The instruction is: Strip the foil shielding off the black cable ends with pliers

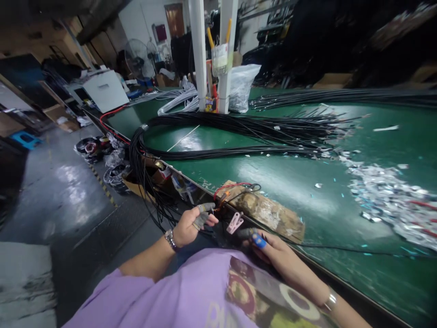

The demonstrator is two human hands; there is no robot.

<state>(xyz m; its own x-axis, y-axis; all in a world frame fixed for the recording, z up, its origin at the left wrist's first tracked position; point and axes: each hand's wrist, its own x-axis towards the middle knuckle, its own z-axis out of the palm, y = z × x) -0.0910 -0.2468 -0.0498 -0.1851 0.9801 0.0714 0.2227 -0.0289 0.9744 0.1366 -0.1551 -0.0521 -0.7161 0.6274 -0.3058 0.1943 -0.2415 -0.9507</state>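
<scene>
My left hand [195, 224], with grey covers on its fingers, is closed in a pinch at the table edge. Whatever sits between its fingertips is too small to make out. Just beyond it are red and orange wires [223, 197]. My right hand [268, 248], with blue wrapping on the thumb and a grey finger cover, is closed on a black cable [327, 247] that trails off to the right over the table. Between the two hands, a pale pink clothespin [235, 222] stands at the edge, touching neither.
A worn wooden board [269, 212] lies along the near edge of the green table [290, 175]. Behind it stretch bundles of black cables [218, 124], bent over the left edge. Foil scraps [385, 196] are heaped at right. A white post [198, 54] rises at the back.
</scene>
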